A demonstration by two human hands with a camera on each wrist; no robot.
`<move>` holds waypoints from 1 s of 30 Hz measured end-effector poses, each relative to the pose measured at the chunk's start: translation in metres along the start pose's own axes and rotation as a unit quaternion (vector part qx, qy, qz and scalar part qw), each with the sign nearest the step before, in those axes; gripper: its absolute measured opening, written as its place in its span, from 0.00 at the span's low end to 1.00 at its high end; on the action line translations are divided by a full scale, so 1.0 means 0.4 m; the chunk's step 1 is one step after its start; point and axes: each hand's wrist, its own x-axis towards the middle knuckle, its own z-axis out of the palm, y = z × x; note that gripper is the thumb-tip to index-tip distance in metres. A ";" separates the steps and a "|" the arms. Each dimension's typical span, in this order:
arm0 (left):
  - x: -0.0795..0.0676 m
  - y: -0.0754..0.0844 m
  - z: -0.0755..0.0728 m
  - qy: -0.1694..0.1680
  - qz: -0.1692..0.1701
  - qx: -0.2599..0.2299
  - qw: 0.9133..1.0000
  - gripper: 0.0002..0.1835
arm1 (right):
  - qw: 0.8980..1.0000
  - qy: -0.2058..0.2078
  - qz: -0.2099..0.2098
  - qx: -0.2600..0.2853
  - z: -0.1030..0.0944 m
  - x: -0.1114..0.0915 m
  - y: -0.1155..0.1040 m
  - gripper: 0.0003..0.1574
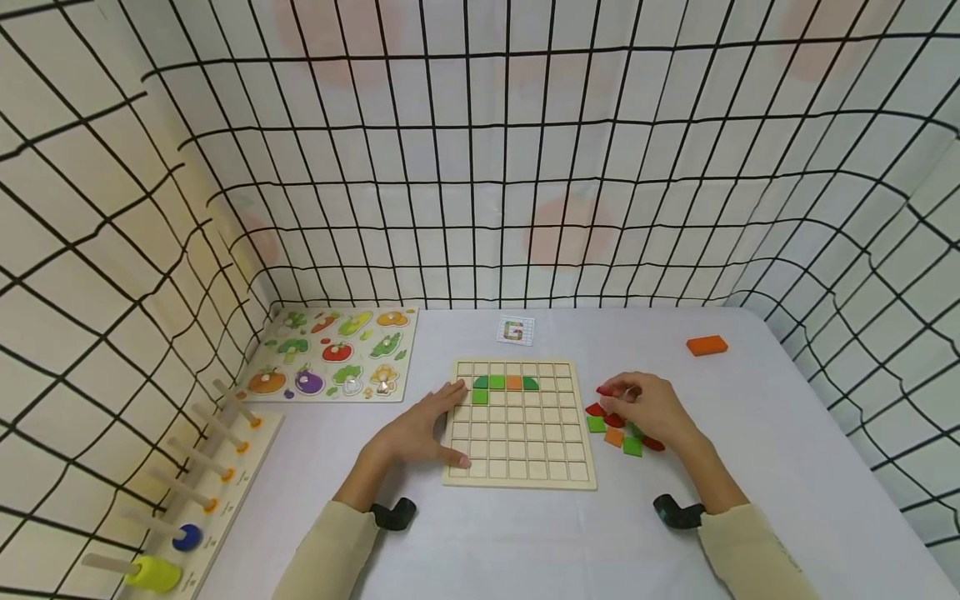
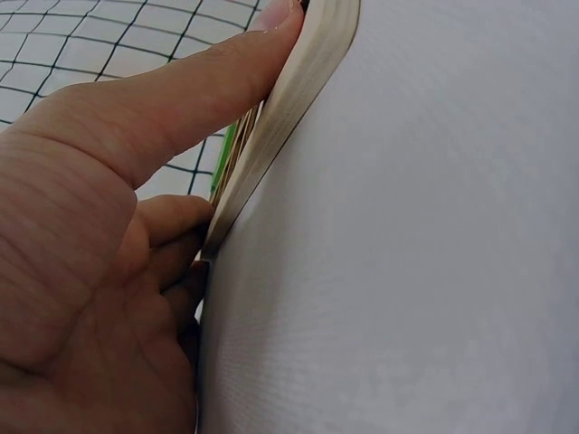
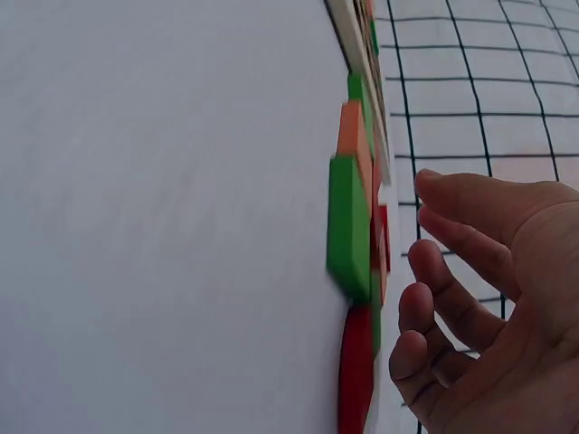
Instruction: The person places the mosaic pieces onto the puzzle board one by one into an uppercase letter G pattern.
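Note:
My left hand [image 1: 420, 429] lies along the left edge of a wooden grid board [image 1: 525, 462], thumb on its near left part and fingers at the upper edge. In the left wrist view the thumb [image 2: 190, 108] touches the board's rim [image 2: 298, 108]. Set in the board are several pieces: green squares, an orange square [image 1: 513, 382] and rounded green pieces. My right hand [image 1: 645, 408] hovers with loosely bent fingers over a small pile right of the board: red rounded pieces [image 1: 614, 421], a green square [image 3: 348, 221] and an orange square [image 3: 351, 131]. Nothing shows between its fingers.
A card with a letter G pattern [image 1: 516, 331] lies behind the board. An orange block [image 1: 707, 345] is at the back right. Left are a vegetable puzzle board [image 1: 360, 342] and a peg stand [image 1: 232, 483] with rings. Black mesh [image 1: 487, 167] surrounds the table.

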 end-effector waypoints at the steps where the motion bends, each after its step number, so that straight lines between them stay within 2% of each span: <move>1: 0.000 -0.001 0.000 0.000 0.000 0.001 1.000 0.65 | 1.000 0.000 0.000 -0.003 -0.005 -0.005 0.009 0.18; 7: -0.001 -0.003 0.002 -0.004 -0.002 0.004 1.000 0.65 | 0.999 0.002 -0.010 -0.038 -0.028 -0.022 0.059 0.21; 11: -0.002 -0.005 0.002 -0.004 -0.005 0.004 1.000 0.64 | 0.998 -0.012 -0.007 -0.055 -0.033 -0.024 0.072 0.21; 19: 0.004 -0.006 0.004 -0.001 0.000 0.009 1.000 0.65 | 0.999 -0.012 0.007 -0.047 -0.041 -0.013 0.081 0.16; 30: 0.003 -0.002 0.002 -0.004 -0.008 0.008 1.000 0.65 | 0.999 -0.014 -0.012 -0.041 -0.040 -0.017 0.095 0.21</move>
